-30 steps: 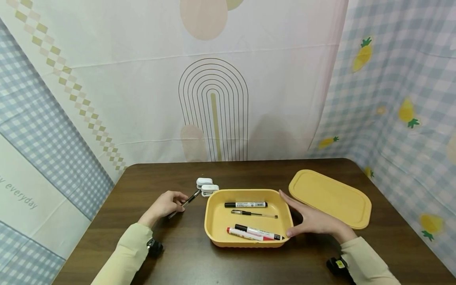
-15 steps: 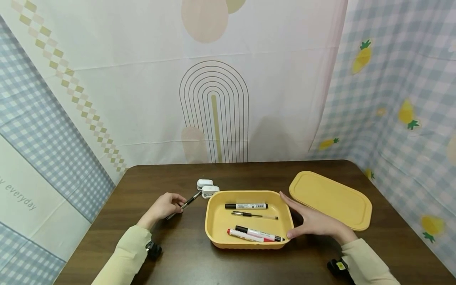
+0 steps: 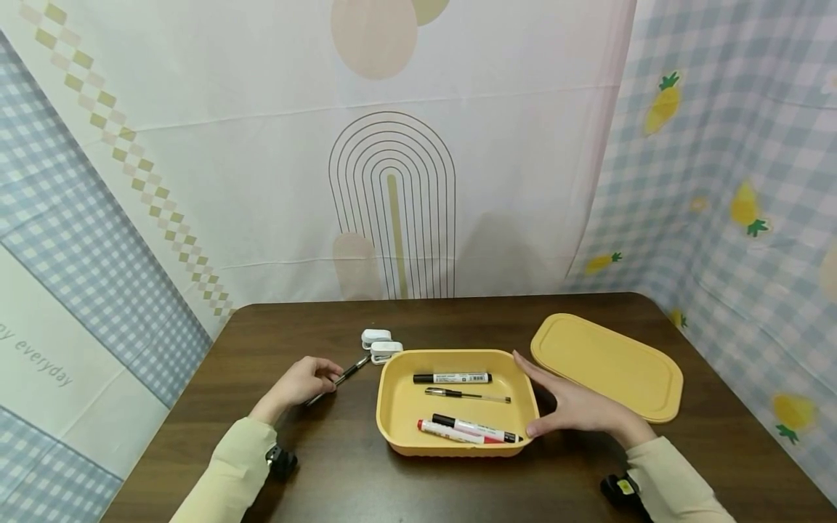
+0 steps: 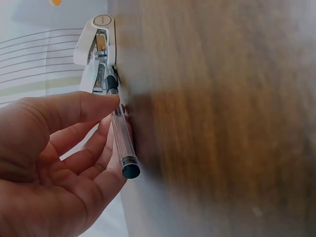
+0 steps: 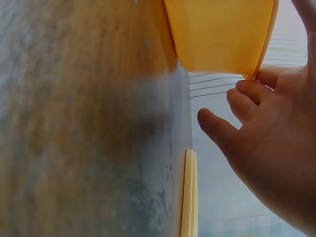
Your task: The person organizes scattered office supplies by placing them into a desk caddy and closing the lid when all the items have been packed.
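In the head view my left hand (image 3: pixel 306 381) pinches a clear-barrelled pen with black parts (image 3: pixel 351 370) between thumb and fingers, low over the table. Its far end points toward two small white staplers (image 3: pixel 386 351), and its dark round end (image 4: pixel 130 169) faces the left wrist camera. My right hand (image 3: pixel 575 407) spreads along the right side of a yellow plastic box (image 3: pixel 382 407), thumb at the near corner and forefinger at the far one. Inside the box lie a black marker (image 3: pixel 451 378), a similar clear pen (image 3: pixel 467 395), another black-capped marker (image 3: pixel 467 426) and a red-capped marker (image 3: pixel 451 432).
A yellow lid (image 3: pixel 608 367) lies flat behind my right hand, close to the table's right edge. Bare brown wood (image 3: pixel 366 487) stretches in front of the box. Patterned cloth (image 3: pixel 523 181) hangs behind the table and along both sides.
My left hand shifts slightly left and toward me with the pen over the second, drawing its tip back a little from the staplers. The right hand and the box stay put.
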Available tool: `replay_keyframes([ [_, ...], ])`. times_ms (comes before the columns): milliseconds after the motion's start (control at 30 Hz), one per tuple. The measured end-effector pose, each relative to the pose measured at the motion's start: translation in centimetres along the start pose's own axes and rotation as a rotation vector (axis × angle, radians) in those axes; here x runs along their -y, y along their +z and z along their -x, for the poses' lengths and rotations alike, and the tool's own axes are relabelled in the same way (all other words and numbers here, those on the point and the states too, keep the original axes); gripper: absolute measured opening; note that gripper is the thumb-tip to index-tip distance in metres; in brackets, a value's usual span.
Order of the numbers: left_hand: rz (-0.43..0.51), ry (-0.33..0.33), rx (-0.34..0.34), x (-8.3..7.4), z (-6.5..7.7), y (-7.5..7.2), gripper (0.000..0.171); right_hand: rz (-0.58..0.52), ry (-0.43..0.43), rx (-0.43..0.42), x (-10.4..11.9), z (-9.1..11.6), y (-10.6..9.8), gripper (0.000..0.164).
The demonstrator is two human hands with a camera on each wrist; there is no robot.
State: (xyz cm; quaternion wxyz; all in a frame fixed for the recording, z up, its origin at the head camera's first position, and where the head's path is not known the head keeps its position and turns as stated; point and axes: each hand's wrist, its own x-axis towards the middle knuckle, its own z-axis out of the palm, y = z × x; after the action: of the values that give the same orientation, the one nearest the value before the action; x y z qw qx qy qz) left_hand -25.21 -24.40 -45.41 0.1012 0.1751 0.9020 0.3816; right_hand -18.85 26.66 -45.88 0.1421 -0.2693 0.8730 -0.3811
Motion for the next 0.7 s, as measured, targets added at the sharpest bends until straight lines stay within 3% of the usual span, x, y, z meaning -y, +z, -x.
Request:
replay_keyframes([
  [233,0.039,0.033,0.021,0.4,0.2,-0.4,0.026,-0.009,0.0,0.004,0.1,0.0,-0.1,0.114],
  [700,0.058,-0.02,-0.03,-0.3,0.6,-3.1,0.03,-0.005,-0.005,0.004,0.1,0.2,-0.1,0.114],
])
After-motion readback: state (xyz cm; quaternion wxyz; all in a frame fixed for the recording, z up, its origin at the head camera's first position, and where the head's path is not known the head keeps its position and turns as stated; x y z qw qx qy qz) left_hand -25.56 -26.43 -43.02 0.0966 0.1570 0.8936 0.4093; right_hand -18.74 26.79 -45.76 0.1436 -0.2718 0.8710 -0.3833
